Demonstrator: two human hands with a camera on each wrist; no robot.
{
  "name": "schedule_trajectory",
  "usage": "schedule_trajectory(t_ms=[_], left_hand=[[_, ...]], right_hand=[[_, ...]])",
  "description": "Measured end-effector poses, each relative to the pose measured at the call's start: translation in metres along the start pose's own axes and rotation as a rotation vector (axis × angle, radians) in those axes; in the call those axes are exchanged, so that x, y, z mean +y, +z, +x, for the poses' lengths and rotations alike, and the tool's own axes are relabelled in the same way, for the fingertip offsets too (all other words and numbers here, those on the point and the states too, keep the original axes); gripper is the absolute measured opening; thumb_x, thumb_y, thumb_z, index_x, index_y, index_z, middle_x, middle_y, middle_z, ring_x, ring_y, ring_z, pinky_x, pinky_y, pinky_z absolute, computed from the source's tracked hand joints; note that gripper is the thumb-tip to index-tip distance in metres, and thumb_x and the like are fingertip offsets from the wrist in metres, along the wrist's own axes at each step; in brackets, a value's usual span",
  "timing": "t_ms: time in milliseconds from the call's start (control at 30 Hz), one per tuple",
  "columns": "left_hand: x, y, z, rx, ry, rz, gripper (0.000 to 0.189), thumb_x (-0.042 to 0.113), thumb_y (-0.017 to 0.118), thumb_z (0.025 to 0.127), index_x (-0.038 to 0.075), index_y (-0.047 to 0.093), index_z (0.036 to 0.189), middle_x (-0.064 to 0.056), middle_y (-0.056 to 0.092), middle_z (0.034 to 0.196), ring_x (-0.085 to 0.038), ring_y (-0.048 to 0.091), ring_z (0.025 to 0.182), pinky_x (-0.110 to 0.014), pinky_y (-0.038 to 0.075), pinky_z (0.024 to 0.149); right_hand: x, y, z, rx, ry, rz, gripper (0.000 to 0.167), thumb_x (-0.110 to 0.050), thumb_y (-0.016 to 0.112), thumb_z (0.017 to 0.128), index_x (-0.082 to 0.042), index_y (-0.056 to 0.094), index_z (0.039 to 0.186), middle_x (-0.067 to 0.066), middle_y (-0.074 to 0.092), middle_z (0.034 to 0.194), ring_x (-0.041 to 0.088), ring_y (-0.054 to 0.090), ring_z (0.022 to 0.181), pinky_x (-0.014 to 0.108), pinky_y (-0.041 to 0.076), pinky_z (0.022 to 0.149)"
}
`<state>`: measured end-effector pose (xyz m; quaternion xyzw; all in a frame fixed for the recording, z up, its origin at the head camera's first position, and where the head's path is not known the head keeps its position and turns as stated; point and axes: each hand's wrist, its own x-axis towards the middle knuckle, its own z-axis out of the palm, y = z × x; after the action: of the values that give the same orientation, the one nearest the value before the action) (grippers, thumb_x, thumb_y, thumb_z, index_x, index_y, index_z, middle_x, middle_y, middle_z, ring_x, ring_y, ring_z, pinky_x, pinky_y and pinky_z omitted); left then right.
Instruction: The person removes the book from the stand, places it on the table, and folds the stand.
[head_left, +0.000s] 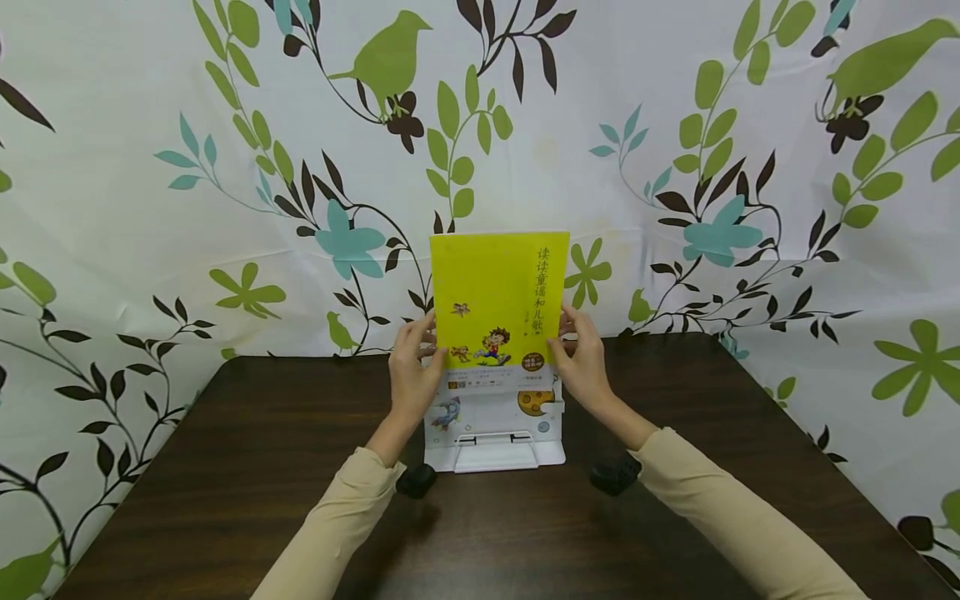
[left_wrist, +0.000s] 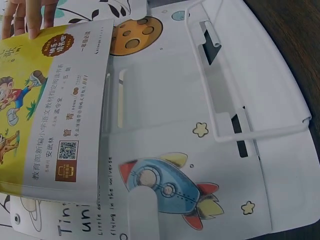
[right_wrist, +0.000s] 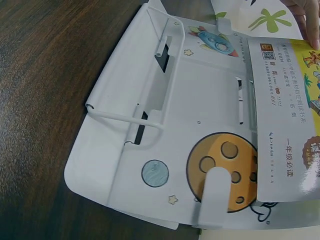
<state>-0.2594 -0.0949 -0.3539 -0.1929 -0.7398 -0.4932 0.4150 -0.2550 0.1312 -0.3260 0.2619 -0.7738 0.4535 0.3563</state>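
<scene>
A yellow children's book (head_left: pixel 487 279) with a white lower band stands upright, held at its side edges by both hands. My left hand (head_left: pixel 411 373) pinches its left edge, thumb in front. On the opposite edge, my right hand (head_left: pixel 587 364) grips with the thumb on the cover and fingers partly hidden behind. Behind and below the book is a white book stand (head_left: pixel 491 410), printed with a rocket (left_wrist: pixel 165 185) and an orange cratered planet (right_wrist: pixel 225 160). The book's lower edge is above the stand's wire page holder (head_left: pixel 497 450) and overlaps the upper panel.
The stand rests on a dark brown wooden table (head_left: pixel 300 433). A white cloth (head_left: pixel 285 250) with leaves and birds hangs behind the table. Small black devices, one (head_left: pixel 416 481) at the left wrist and another (head_left: pixel 615 473) at the right, hang below the sleeves.
</scene>
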Motion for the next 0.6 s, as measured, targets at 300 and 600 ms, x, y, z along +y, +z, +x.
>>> schedule_trajectory(t_ms=[300, 600], left_hand=[[0.009, 0.001, 0.000, 0.004, 0.019, -0.022, 0.058, -0.016, 0.065, 0.073, 0.001, 0.052, 0.126, -0.019, 0.053, 0.104, -0.026, 0.056, 0.083, -0.033, 0.054, 0.065], [0.015, 0.008, -0.006, -0.073, 0.005, -0.105, 0.058, -0.016, 0.066, 0.071, -0.003, 0.051, 0.125, -0.019, 0.052, 0.105, -0.028, 0.056, 0.083, -0.033, 0.054, 0.065]], right_hand=[[0.010, -0.008, 0.002, 0.002, -0.018, -0.008, 0.055, 0.019, 0.060, 0.074, 0.015, 0.042, 0.125, 0.028, 0.050, 0.098, 0.036, 0.055, 0.084, 0.041, 0.051, 0.058], [0.032, -0.023, -0.003, -0.051, 0.040, -0.030, 0.058, 0.014, 0.061, 0.077, 0.005, 0.042, 0.131, 0.019, 0.050, 0.103, 0.026, 0.054, 0.086, 0.021, 0.050, 0.064]])
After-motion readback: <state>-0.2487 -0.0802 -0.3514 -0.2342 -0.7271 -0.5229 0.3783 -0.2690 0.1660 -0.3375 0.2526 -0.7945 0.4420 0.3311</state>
